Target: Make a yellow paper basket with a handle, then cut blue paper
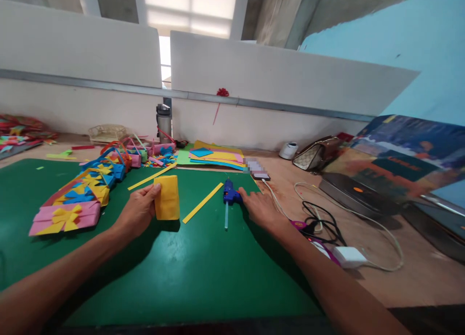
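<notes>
In my left hand point(140, 206), a small yellow paper box point(167, 198) is pinched by its left edge between thumb and fingers, just above the green mat point(163, 272). My right hand point(259, 206) has its fingers closed on the handle of a blue hot glue gun point(228, 192). A pale glue stick point(226, 216) sticks out of the gun's back end toward me. Between the two hands lies a yellow paper strip point(202, 203). Another yellow strip point(152, 176) is behind the box.
At left stands a row of folded paper baskets with bows point(65, 217). Coloured sheets point(218, 155), a phone point(257, 170) and a bottle point(164, 121) sit at the back. Cables point(327, 223), a white adapter point(349, 256) and a dark case point(358, 194) lie to the right.
</notes>
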Motion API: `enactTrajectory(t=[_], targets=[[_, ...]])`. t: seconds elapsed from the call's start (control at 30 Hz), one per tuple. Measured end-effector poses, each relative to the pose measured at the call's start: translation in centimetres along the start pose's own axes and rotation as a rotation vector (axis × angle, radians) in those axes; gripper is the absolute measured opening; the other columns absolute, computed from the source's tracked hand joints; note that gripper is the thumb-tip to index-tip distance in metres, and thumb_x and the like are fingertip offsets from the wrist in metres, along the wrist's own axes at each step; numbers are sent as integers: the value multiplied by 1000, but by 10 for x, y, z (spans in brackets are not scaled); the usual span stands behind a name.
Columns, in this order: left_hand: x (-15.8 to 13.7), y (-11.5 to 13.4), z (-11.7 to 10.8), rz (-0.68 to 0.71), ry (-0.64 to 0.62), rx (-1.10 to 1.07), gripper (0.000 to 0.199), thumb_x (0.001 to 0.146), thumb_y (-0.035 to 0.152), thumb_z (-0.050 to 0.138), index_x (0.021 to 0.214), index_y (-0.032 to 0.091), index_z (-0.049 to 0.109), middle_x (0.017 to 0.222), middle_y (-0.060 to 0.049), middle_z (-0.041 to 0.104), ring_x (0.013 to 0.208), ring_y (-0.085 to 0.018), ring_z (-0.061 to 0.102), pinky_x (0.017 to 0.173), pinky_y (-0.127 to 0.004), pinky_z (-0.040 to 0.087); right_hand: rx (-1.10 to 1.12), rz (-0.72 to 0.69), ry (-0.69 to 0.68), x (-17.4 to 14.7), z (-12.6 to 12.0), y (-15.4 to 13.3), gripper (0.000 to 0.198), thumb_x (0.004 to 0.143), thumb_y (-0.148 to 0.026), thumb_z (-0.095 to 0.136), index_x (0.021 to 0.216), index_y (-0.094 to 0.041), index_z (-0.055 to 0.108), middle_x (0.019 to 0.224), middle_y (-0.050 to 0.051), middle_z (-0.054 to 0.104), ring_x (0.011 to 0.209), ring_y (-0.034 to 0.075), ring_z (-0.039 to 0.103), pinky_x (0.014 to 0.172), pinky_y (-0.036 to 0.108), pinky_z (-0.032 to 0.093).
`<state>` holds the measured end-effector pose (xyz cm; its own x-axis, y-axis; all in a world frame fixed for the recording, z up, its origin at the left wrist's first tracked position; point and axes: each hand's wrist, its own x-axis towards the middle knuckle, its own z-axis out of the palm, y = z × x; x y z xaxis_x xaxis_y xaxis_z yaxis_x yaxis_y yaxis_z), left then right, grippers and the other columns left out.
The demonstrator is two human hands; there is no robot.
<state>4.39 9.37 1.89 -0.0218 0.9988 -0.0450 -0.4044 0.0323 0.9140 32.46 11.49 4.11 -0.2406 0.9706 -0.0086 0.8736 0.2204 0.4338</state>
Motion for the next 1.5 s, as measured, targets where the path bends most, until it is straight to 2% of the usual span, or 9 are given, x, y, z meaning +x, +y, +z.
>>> enactTrajectory(t=[0.2, 0.3, 0.33, 0.5, 0.6, 0.73, 0.9, 1.03, 1.5], targets=[[29, 13, 16, 488, 46, 556, 30, 75, 41, 54, 65, 14, 60, 58, 1, 57, 52, -11, 51, 49, -19, 41, 66, 28, 97, 6, 0, -16, 46, 82, -1, 34, 126, -13, 37, 94, 15, 61, 85, 22, 60, 67, 30, 41], [52, 7, 25, 909, -156, 1085, 32, 84, 31, 42, 68, 14, 64, 58, -1, 58, 54, -11, 51, 55, -21, 40, 100, 83, 145, 3, -9, -8, 33, 82, -3, 35, 111, -12, 49, 88, 13, 63, 80, 22, 61, 63, 28, 40], [60, 1, 28, 950, -194, 1133, 30, 82, 29, 44, 67, 15, 65, 61, -3, 61, 57, -12, 53, 59, -22, 41, 142, 97, 177, 1, -12, -4, 30, 82, -6, 37, 108, -12, 51, 89, 13, 63, 80, 22, 60, 63, 28, 40], [91, -28, 42, 1029, -371, 1266, 22, 77, 24, 51, 89, 18, 68, 87, -9, 68, 78, -19, 59, 70, -28, 43, 900, 71, 358, -9, -20, 8, 22, 79, -33, 51, 89, -16, 58, 70, 2, 61, 64, 17, 54, 56, 25, 38], [99, -36, 51, 1131, -599, 1511, 30, 81, 19, 44, 105, 17, 63, 92, -12, 67, 79, -19, 60, 68, -28, 43, 1310, -36, 189, -16, -23, 3, 26, 70, -41, 59, 75, -15, 56, 57, -4, 49, 52, 11, 45, 49, 23, 34], [103, -40, 55, 1143, -677, 1589, 40, 82, 22, 45, 123, 21, 49, 96, -9, 67, 83, -19, 61, 67, -25, 43, 1525, -152, -48, -26, -32, -2, 29, 64, -38, 63, 79, -14, 57, 60, -4, 48, 52, 9, 41, 47, 22, 31], [106, -46, 54, 1145, -803, 1661, 32, 81, 29, 51, 112, 23, 57, 90, -8, 67, 80, -17, 61, 66, -24, 43, 1572, -270, -326, -32, -43, -4, 36, 65, -30, 60, 96, -13, 57, 68, 1, 58, 60, 13, 52, 53, 24, 39], [108, -49, 56, 1126, -778, 1709, 23, 85, 28, 45, 97, 20, 63, 77, -7, 67, 70, -16, 60, 58, -23, 41, 1566, -279, -442, -33, -39, -16, 36, 65, -24, 61, 98, -14, 56, 83, 3, 60, 62, 11, 50, 56, 24, 41], [111, -51, 55, 1106, -779, 1787, 24, 87, 28, 40, 86, 20, 62, 68, -5, 64, 58, -13, 56, 48, -22, 35, 1176, -257, -324, -31, -33, -35, 14, 70, -22, 56, 82, -15, 58, 74, 0, 56, 66, 14, 49, 62, 25, 37]])
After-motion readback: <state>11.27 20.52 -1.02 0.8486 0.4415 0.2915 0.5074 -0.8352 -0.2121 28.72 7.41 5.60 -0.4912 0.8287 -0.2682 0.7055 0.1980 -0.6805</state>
